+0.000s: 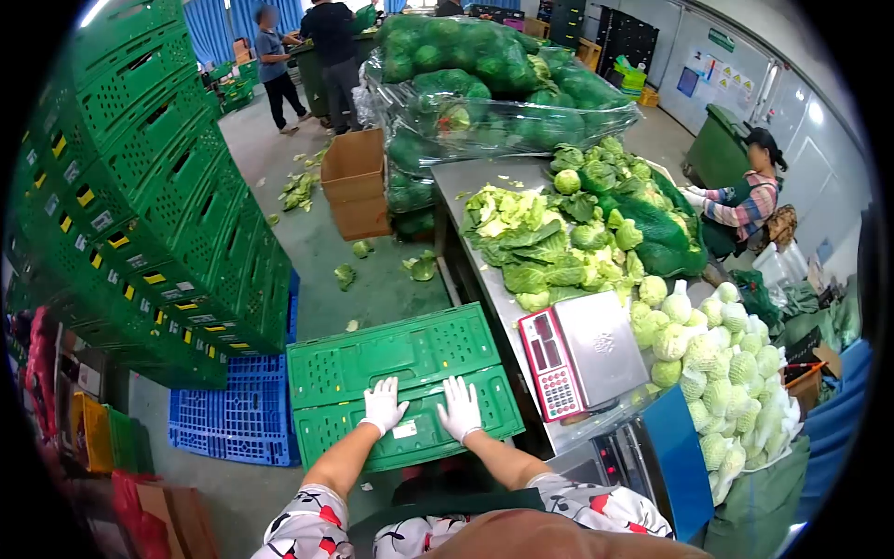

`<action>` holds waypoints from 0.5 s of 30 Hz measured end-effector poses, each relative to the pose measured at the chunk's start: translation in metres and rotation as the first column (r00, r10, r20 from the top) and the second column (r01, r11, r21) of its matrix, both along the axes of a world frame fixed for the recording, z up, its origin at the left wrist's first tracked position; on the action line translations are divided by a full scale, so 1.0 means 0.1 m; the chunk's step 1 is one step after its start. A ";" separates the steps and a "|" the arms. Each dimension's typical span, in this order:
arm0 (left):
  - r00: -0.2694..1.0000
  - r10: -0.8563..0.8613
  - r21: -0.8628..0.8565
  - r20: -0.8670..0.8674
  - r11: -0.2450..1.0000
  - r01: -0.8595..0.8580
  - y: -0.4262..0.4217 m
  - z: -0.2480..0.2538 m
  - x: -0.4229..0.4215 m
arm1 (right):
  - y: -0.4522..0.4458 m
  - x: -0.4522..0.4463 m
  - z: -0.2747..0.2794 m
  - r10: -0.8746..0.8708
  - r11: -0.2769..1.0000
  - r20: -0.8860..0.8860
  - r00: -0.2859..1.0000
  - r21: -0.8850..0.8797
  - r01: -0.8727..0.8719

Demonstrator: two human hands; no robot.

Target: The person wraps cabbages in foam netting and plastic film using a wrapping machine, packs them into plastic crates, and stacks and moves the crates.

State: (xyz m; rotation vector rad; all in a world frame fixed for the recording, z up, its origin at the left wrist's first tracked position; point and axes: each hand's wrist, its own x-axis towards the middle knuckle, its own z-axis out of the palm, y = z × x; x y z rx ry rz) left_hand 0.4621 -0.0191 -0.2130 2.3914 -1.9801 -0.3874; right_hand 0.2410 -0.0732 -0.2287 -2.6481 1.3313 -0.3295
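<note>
A green plastic crate (400, 349), its slotted surface facing up, lies in front of my body. My left hand (383, 406), in a white glove, rests flat on it with the fingers spread. To the right, my right hand (459, 410), also gloved in white, presses on the same crate with its fingers apart. Between the hands is a small white label (404, 429). Neither hand is wrapped round anything. A red and white scale (551, 365) with a metal plate stands on the metal table (466, 191) beside the crate.
Tall green crate stacks (149, 186) stand left, by a blue pallet (233, 410). Loose cabbages (549, 238) and net-wrapped ones (731, 373) are at the right. A cardboard box (356, 186) and bagged cabbages (494, 93) stand ahead. A person (745, 200) sits at the right; others stand behind.
</note>
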 end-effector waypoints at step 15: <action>0.845 -0.496 -0.381 0.200 0.755 0.534 -0.53 1.26 0.53 | 0.31 -0.18 0.28 -0.122 0.991 0.127 0.984 0.073 0.114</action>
